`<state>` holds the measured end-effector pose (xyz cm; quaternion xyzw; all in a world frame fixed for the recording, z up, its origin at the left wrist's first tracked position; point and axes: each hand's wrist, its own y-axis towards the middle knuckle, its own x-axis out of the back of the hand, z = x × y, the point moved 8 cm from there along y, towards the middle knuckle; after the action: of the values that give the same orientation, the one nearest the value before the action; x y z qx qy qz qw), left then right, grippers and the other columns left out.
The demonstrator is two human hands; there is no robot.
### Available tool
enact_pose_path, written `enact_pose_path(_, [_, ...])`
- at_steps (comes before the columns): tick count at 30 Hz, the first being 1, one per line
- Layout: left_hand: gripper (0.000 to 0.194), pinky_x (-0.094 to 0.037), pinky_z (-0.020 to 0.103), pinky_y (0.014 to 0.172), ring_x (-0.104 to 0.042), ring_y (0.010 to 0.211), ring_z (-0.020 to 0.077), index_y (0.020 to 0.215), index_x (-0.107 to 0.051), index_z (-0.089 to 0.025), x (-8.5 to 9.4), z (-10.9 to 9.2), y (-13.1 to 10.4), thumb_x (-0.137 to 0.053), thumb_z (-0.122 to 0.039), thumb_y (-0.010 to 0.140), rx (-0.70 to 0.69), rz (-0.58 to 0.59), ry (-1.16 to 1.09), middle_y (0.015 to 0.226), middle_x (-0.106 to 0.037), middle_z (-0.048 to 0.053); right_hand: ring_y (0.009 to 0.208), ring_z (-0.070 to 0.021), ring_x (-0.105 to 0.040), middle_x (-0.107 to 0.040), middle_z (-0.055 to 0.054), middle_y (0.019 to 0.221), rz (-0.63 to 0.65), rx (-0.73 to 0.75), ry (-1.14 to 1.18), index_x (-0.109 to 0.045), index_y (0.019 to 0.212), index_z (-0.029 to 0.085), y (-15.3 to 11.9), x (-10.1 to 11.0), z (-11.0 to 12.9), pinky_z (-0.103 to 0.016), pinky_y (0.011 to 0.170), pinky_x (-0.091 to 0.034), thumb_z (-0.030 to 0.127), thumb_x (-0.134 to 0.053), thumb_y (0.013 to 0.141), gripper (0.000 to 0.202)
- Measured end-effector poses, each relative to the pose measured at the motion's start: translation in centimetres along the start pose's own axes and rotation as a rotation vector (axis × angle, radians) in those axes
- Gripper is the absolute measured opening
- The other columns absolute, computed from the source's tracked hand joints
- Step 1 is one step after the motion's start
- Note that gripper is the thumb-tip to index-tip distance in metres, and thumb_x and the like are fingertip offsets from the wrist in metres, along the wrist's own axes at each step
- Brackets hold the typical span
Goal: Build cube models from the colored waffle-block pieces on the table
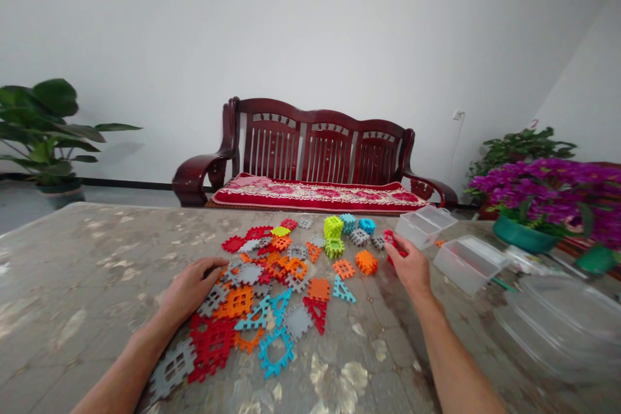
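Many flat interlocking plastic tiles lie in a loose heap on the table (111, 252), among them a red tile (212, 344), an orange square (319, 288) and a blue frame tile (276, 352). At the heap's left edge rests my left hand (194, 288), its fingers loosely bent and apart, with nothing visible in them. On the right, my right hand (411, 266) grips a stack of red tiles (389, 239) standing on the table; the fingers partly hide it. Left of that stack stand sorted stacks: yellow-green (333, 228), orange (367, 262), grey (359, 237) and blue (367, 226).
Clear plastic boxes (469, 264) stand to the right of my right hand, with transparent lids (563, 323) nearer me. Purple flowers in a green pot (524, 235) occupy the table's right side. Beyond the far edge is a wooden bench (330, 142) with a red cover.
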<state>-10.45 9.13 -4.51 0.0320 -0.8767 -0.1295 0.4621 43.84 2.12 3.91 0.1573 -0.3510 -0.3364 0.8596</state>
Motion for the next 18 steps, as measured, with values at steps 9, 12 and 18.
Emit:
enact_pose_path(9, [0.045, -0.050, 0.039, 0.100, -0.068, 0.108, 0.0278, 0.105, -0.076, -0.025, 0.1, 0.2, 0.1, -0.045, -0.047, 0.082, -0.002, -0.004, 0.012, 0.114, -0.076, 0.006, 0.098, -0.0278, -0.071, -0.076, -0.010, 0.107, 0.175, 0.009, -0.596, -0.069, 0.123, 0.022, 4.5, 2.9, -2.2, -0.034, 0.081, -0.051, 0.047, -0.056, 0.086, 0.046])
enact_pose_path(12, [0.045, -0.051, 0.039, 0.099, -0.069, 0.107, 0.0283, 0.105, -0.077, -0.025, 0.2, 0.0, 0.0, -0.045, -0.047, 0.081, 0.011, 0.003, 0.025, 0.113, -0.076, 0.006, 0.099, -0.0273, -0.070, -0.076, -0.011, 0.107, 0.256, 0.041, -0.690, -0.069, 0.122, 0.022, 4.7, 2.2, -2.0, -0.032, 0.080, -0.050, 0.045, -0.056, 0.087, 0.044])
enact_pose_path(18, [0.045, -0.052, 0.038, 0.098, -0.069, 0.106, 0.0281, 0.102, -0.077, -0.025, 0.4, -0.3, -0.1, -0.045, -0.048, 0.082, 0.002, -0.021, 0.016, 0.112, -0.077, 0.006, 0.106, -0.0305, -0.069, -0.073, -0.015, 0.117, 0.344, 0.047, -0.732, -0.066, 0.128, 0.018, 5.1, 1.3, -3.3, -0.036, 0.085, -0.050, 0.039, -0.059, 0.083, 0.049])
